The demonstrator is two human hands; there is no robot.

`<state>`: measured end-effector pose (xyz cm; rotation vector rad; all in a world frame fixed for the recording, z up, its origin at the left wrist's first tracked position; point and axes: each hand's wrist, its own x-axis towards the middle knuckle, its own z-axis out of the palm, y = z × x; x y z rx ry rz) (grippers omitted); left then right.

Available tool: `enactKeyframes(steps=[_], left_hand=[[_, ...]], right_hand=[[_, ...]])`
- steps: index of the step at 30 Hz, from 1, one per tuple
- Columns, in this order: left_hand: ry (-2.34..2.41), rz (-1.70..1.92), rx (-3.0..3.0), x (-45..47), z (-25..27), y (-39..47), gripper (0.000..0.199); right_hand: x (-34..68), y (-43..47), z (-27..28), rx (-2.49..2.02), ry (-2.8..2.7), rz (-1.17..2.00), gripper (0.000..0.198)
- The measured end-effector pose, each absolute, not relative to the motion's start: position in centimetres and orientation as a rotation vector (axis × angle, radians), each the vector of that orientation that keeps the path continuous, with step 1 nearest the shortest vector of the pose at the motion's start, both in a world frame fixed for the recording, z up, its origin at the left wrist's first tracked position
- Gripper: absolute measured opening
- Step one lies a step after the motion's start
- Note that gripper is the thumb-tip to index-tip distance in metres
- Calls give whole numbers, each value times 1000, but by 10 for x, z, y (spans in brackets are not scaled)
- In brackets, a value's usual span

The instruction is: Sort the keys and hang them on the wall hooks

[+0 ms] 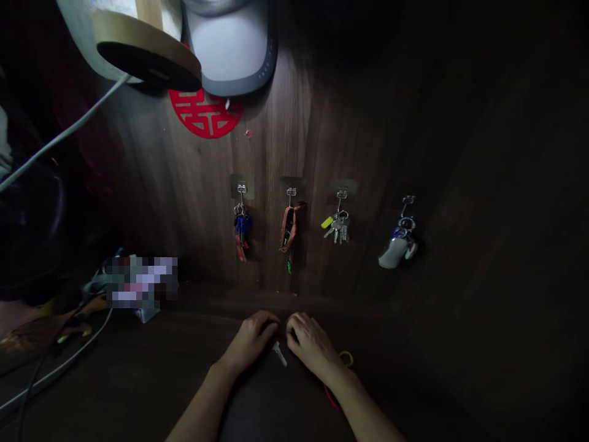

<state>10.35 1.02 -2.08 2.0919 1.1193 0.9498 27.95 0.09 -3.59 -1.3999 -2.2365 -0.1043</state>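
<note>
Pale key [278,354] between left hand [252,342] and right hand [311,344] (grip perhaps hidden)

One sign is legible: a red paper cut-out [205,114] fixed to the dark wood wall panel [285,123], just below the grey-rimmed oval object [232,46] and the round wooden lamp base [147,52]. It forms the Chinese double-happiness character 囍; its upper part is hidden behind those 2 objects, and only the lower strokes show. The grey rim of the oval object carries a short line of small lettering at its right edge, too small to read. A pixelated patch [140,282] on the counter at left covers whatever print stands there. The tags on the 4 hanging key bunches [338,224] show no readable marks.
</note>
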Motion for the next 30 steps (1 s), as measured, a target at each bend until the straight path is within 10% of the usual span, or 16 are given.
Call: enactKeyframes(steps=[30], left_hand=[[1303,829,2332,98,-26,10,13]], right_hand=[[278,-4,-30,-1420,-2275,-85,14]])
